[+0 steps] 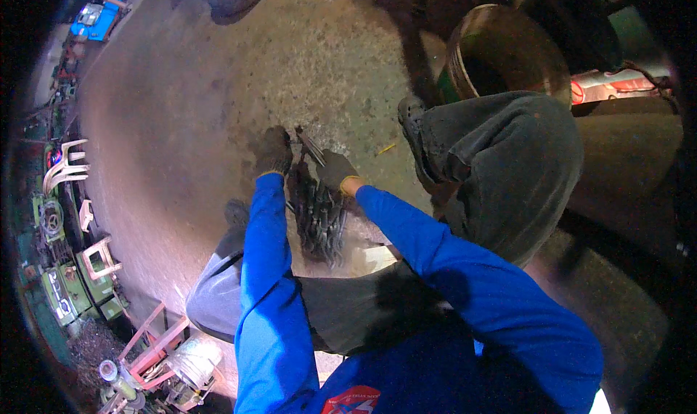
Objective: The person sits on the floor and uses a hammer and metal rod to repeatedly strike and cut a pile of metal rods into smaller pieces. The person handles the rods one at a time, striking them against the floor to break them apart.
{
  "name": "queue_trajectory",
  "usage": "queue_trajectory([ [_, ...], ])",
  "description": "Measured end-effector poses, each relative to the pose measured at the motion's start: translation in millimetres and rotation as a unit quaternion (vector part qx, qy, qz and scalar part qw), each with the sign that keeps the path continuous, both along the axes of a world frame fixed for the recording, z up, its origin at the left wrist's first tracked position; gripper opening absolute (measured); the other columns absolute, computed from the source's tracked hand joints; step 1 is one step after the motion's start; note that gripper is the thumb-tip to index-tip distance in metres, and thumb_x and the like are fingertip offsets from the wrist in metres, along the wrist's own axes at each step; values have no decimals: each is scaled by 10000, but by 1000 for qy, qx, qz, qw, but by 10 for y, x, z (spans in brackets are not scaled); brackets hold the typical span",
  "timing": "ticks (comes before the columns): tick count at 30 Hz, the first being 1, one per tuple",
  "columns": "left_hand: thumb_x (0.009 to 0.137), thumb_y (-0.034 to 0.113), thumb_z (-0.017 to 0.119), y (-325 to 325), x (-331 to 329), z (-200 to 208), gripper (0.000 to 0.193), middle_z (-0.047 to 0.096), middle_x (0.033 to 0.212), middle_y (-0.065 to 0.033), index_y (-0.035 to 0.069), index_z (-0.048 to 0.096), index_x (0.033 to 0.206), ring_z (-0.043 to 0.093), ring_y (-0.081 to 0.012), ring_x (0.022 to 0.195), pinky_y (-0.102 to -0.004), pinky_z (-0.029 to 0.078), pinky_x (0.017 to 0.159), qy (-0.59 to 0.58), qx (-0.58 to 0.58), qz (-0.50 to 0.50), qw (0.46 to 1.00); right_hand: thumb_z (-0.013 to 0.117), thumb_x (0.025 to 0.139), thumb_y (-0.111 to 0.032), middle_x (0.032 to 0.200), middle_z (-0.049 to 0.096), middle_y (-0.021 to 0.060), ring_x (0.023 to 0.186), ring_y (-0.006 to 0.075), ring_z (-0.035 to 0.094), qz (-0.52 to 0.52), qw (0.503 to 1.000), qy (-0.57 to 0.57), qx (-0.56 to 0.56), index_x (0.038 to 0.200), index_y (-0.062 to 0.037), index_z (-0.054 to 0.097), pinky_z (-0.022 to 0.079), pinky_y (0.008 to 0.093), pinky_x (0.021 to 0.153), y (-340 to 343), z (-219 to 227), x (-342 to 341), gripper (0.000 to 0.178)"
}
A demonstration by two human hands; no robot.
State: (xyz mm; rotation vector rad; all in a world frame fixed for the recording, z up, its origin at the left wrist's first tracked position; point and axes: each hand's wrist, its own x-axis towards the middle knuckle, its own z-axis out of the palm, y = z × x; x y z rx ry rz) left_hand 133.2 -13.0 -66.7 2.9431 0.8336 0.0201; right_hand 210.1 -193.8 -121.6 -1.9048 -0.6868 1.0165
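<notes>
Between my knees a heap of dark, elongated metal pieces (319, 221) lies on the floor. My right hand (336, 171), in a dark glove with a yellow cuff edge, is closed around a few slim metal rods (311, 148), whose far ends point up and to the left. My left hand (274, 151), gloved the same way, is beside the rods at the far left of the heap. Its fingers look curled, but shadow hides whatever they may hold.
A large open drum (459, 65) stands at the far right, beyond my bent leg (515, 167). At the far edge sits a dark tub (236, 3). A small yellow stick (386, 149) lies on the floor near my shoe (414, 134). Plastic chairs (69, 165) and green machinery (62, 290) line the left.
</notes>
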Motion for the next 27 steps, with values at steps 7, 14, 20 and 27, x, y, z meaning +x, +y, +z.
queue_trajectory([
  [7,900,94,541,-100,-4,96,98,625,933,-224,43,616,939,607,-432,932,-525,485,788,6,-8,-18,1000,584,919,-335,1062,663,307,999,515,624,-94,995,12,12,1115,18,603,509,527,859,-75,311,41,404],
  [14,886,87,566,-99,29,73,126,619,999,-225,47,618,994,600,-432,973,-523,489,820,73,-15,22,997,571,923,-331,1120,651,310,1056,507,614,76,996,-19,-47,1175,22,590,503,539,897,134,159,98,435],
  [20,882,93,583,-181,-12,84,102,627,983,-224,53,632,963,608,-432,974,-518,496,825,21,12,21,999,584,897,-322,1166,636,323,1091,504,606,-93,995,22,5,1238,31,588,502,524,926,24,366,38,491],
  [27,891,166,621,-21,-64,45,147,633,1015,-225,45,639,972,610,-442,988,-521,500,841,-1,-44,42,998,586,891,-276,1168,651,296,1093,476,624,-54,997,-45,12,1282,11,578,502,502,942,-123,-18,31,485],
])
